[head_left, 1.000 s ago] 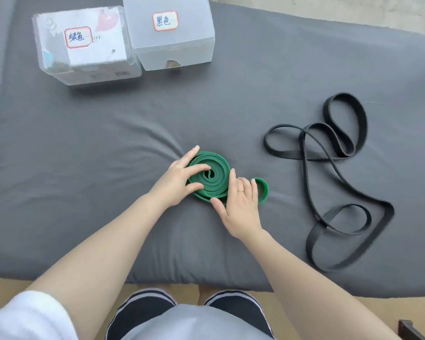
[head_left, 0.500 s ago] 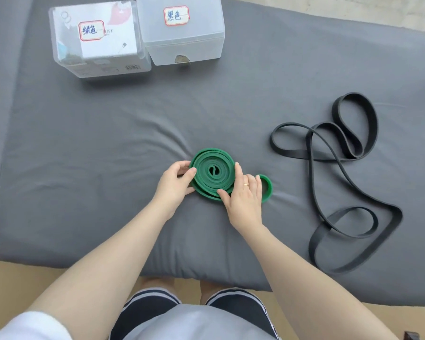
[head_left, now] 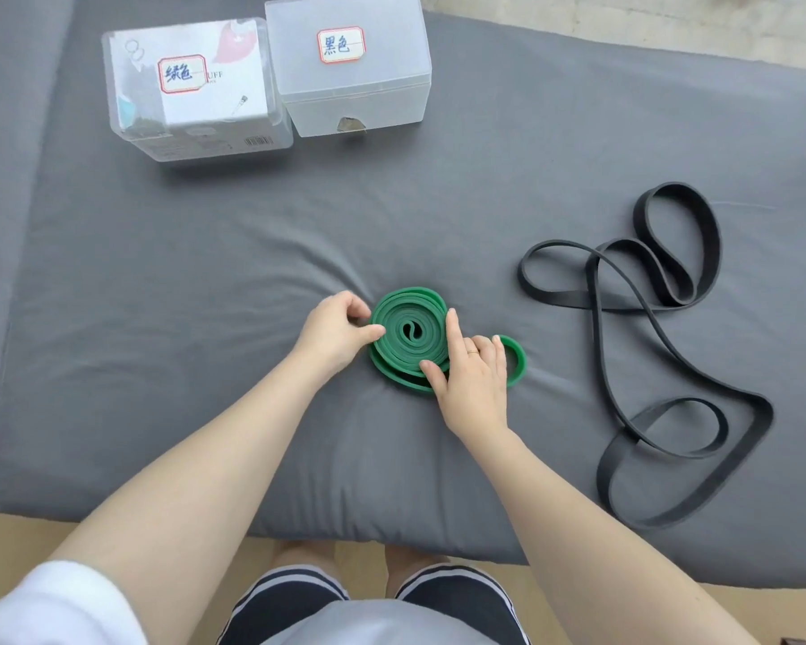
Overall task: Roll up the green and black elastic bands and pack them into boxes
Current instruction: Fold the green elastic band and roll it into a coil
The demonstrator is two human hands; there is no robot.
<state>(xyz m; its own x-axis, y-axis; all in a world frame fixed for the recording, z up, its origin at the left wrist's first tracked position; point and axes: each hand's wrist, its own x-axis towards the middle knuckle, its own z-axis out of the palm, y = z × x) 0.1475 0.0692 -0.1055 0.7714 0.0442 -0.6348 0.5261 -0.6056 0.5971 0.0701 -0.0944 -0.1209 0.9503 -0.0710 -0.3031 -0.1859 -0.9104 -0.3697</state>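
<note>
Now mid-mattress (head_left: pixel 159 281): green band (head_left: pixel 408 335) coiled flat, pinched at its edge by left hand (head_left: pixel 333 335). Pressed and gripped by right hand (head_left: pixel 473 381), tail looped beside. Black band (head_left: pixel 647 337) loose, well apart; boxes (head_left: pixel 271 81) far back.

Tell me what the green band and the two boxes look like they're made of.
Green band: probably matte rubber or latex; it coils flat without creasing. Left box: clear glossy plastic, contents showing through. Right box: frosted translucent plastic, seemingly, with a cloudy surface.
</note>
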